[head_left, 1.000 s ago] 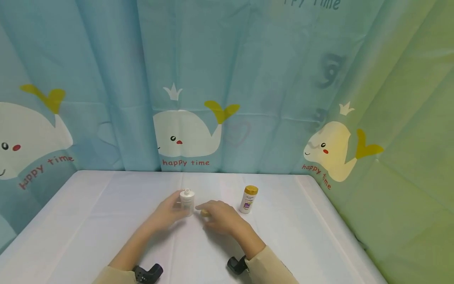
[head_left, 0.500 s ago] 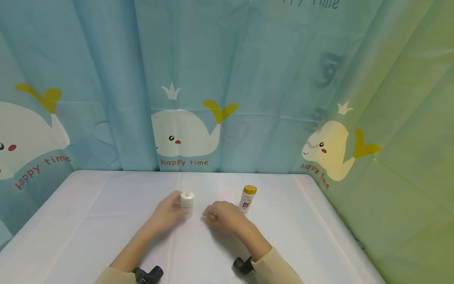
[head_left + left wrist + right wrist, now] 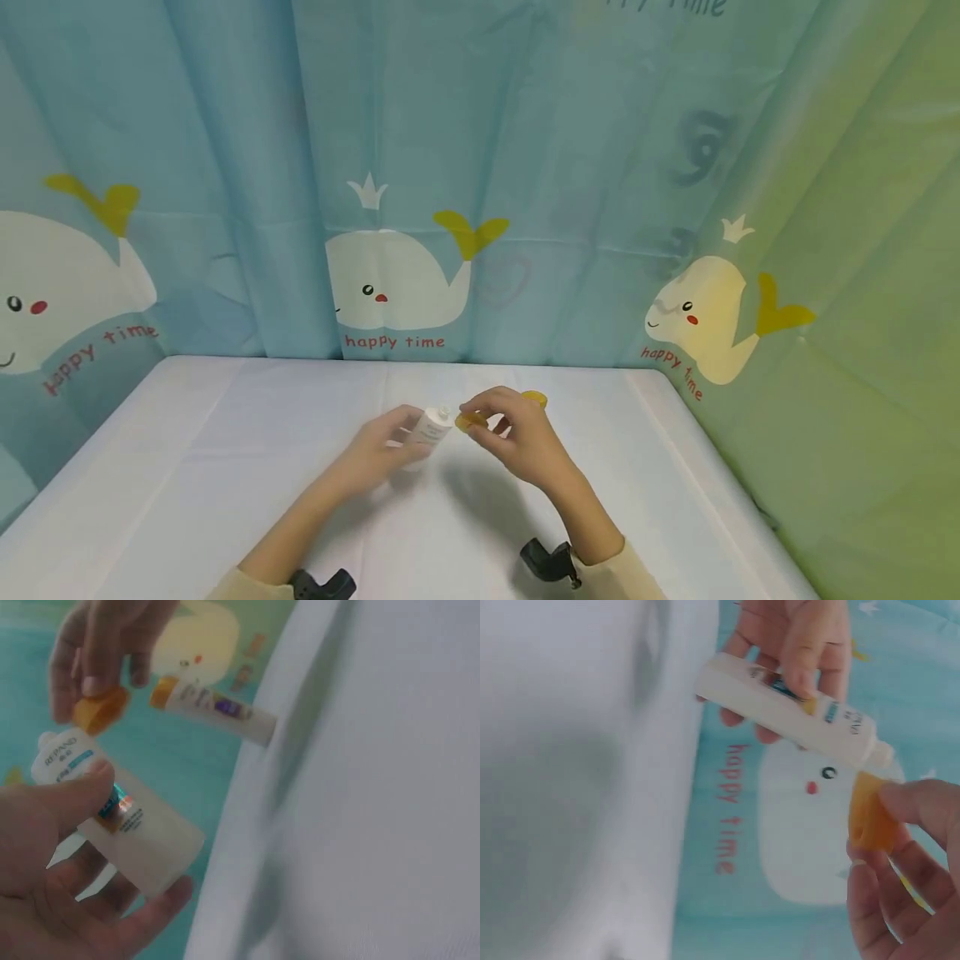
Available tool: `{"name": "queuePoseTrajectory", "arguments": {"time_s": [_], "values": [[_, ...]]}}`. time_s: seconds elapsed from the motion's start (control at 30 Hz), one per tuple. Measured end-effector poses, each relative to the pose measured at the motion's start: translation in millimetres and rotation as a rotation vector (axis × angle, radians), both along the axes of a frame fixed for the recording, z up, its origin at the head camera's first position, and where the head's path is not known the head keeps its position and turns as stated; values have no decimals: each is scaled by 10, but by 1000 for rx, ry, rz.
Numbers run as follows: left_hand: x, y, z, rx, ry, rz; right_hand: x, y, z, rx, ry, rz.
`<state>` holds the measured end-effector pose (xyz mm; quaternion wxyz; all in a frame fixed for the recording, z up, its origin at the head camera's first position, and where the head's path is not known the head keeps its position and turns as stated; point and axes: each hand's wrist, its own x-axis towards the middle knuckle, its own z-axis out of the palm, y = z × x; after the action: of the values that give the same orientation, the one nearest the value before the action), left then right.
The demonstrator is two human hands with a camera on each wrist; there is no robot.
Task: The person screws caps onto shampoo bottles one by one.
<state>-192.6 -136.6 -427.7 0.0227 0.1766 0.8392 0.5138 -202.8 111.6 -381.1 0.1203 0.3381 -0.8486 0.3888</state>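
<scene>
My left hand (image 3: 378, 450) grips a white plastic bottle (image 3: 142, 817) with a printed label and a bare nozzle, thumb across its front. The bottle leans to the right, its nozzle toward my right hand (image 3: 525, 437). Between thumb and fingers my right hand pinches an orange-yellow cap (image 3: 874, 812), held right beside the nozzle. A second white bottle (image 3: 217, 711) with an orange cap and purple label stands upright on the table beyond my right hand. In the head view that hand hides most of it, and only its yellow top (image 3: 535, 398) shows.
A white cloth covers the table (image 3: 247, 467). Behind it hangs a blue-green curtain (image 3: 570, 208) printed with whales, which continues down the right side. Black camera mounts (image 3: 551, 560) sit on both wrists.
The left hand has raised and tilted the bottle to the right. The right hand has moved up and right with the cap, now covering much of the standing bottle in the head view.
</scene>
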Motion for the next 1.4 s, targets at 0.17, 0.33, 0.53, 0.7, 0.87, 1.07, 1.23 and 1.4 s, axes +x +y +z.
{"name": "queuePoseTrajectory", "arguments": {"time_s": [0.17,0.33,0.53,0.7,0.87,1.07,1.23,1.4], "values": [[29,51,43,-14,16,-28,40,41,103,-92,62,-21],[55,83,33,-7,12,-70,83,-3,112,-181,39,12],[107,104,69,-6,-4,-98,105,-71,50,-186,47,48],[125,107,92,-17,-3,-105,119,-87,44,-177,42,27],[137,102,111,-27,5,-98,119,-80,52,-159,13,44],[138,79,149,-36,30,-75,111,-25,96,-126,-28,118],[113,95,108,-8,31,-95,120,18,105,-120,-22,130],[119,130,103,0,25,-116,132,32,90,-111,-11,98]]}}
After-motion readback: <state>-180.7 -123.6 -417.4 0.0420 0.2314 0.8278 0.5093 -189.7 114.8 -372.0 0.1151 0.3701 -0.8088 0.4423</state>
